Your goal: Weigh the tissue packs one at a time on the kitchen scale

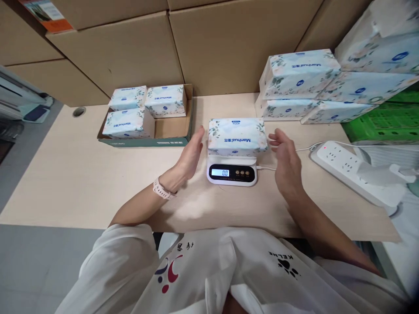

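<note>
A pack of tissues [237, 136], white and pale blue with printed flowers, rests on the white digital scale [232, 183]. The scale's lit display reads 0.0. On the left of the pack my left hand [190, 158] is held upright, fingers stretched out and a small gap from it. My right hand [286, 162] stands off the pack's other end with its fingers loosely curved and apart. Neither hand holds anything. A thin white cable runs from the scale's right side and passes behind my right hand.
An open cardboard tray [173, 141] at the back left holds three tissue packs. More tissue packs [299, 74] are stacked at the back right, beside a green crate [382, 122]. A white power strip [353, 170] lies to the right. Large cardboard boxes [229, 48] line the back.
</note>
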The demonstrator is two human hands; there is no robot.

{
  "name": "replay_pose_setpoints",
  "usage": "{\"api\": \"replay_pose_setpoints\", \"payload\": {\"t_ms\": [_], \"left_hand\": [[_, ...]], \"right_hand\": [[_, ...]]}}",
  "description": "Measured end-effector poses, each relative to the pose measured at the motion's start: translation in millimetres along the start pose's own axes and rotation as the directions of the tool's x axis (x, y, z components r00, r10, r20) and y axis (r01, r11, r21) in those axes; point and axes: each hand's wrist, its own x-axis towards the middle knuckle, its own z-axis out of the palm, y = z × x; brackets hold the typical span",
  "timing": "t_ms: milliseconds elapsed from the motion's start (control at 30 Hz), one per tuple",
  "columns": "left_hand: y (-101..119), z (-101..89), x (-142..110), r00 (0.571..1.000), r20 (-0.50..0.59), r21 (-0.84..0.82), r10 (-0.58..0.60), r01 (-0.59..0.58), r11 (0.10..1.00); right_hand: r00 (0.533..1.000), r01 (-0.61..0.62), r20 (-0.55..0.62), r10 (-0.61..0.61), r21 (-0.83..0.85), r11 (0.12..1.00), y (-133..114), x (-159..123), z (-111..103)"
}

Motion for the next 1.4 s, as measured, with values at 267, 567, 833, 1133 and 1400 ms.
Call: {"api": "replay_pose_setpoints", "payload": {"t_ms": [267, 567, 833, 1133, 1400], "left_hand": [[-40, -26.8, -40, 0.956, -0.242, 0.041, 0.164, -0.159, 0.986], [-40, -31.6, -41, 0.978, -0.198, -0.044, 0.061, -0.071, 0.997], [-41, -34.4, -42, 0.987, -0.154, -0.036, 0.047, -0.053, 0.998], [-40, -31.1, -42, 0.982, -0.186, -0.05, 0.034, -0.044, 0.998], [-38, -32.4, -42, 0.983, -0.183, -0.073, 0.003, -0.016, 0.997]], "right_hand": [[0.936, 0.191, -0.317, -0.152, 0.097, 0.977, 30, 4, 10], [0.93, 0.19, -0.34, -0.137, 0.127, 0.973, 32, 2, 6], [0.926, 0.16, -0.359, -0.115, 0.097, 0.982, 29, 2, 1], [0.932, 0.151, -0.348, -0.103, 0.112, 0.982, 31, 1, 1], [0.93, 0.157, -0.353, -0.099, 0.14, 0.978, 28, 1, 2]]}}
